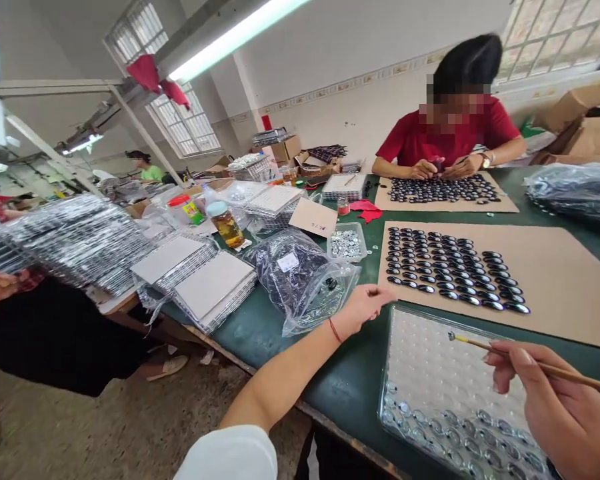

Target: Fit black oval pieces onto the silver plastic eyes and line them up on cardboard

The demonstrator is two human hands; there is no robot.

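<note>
the left hand, fingers pinched with nothing visible between them, sits at the cardboard sheet's near left corner beside the dark oval beads, while the right hand grips a thin brush (long axis pointing left) over the clear blister tray at the worktop's near edge.

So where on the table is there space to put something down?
Bare cardboard lies right of the dark beads. Green table shows between the plastic bag and blister tray. The far left is crowded with stacked trays, bottles and bags.

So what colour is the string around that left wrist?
Red: a thin cord around the left hand's wrist, seen in the head view.
</note>
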